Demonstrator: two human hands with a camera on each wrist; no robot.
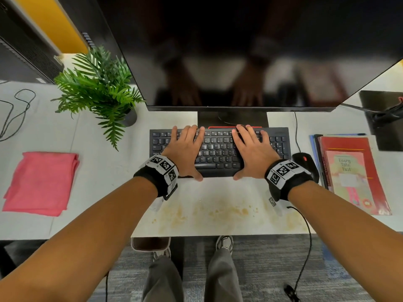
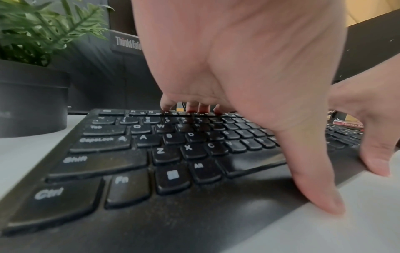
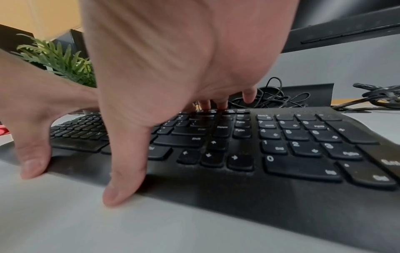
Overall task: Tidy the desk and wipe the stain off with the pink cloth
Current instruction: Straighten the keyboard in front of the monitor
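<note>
A matt, dusty plastic keyboard point(image 2: 134, 164) is seen; the pink cloth point(image 1: 41, 183) looks softly woven, the monitor point(image 1: 239, 51) glossy.

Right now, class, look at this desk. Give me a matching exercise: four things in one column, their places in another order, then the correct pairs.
Things:
1. pink cloth
2. stain
3. plant
4. books

Places:
A. right end of the desk, beside the mouse
B. lying folded at the left of the desk
C. left of the monitor, behind the cloth
D. between the keyboard and the desk's near edge

Pairs: 1-B, 2-D, 3-C, 4-A
</note>
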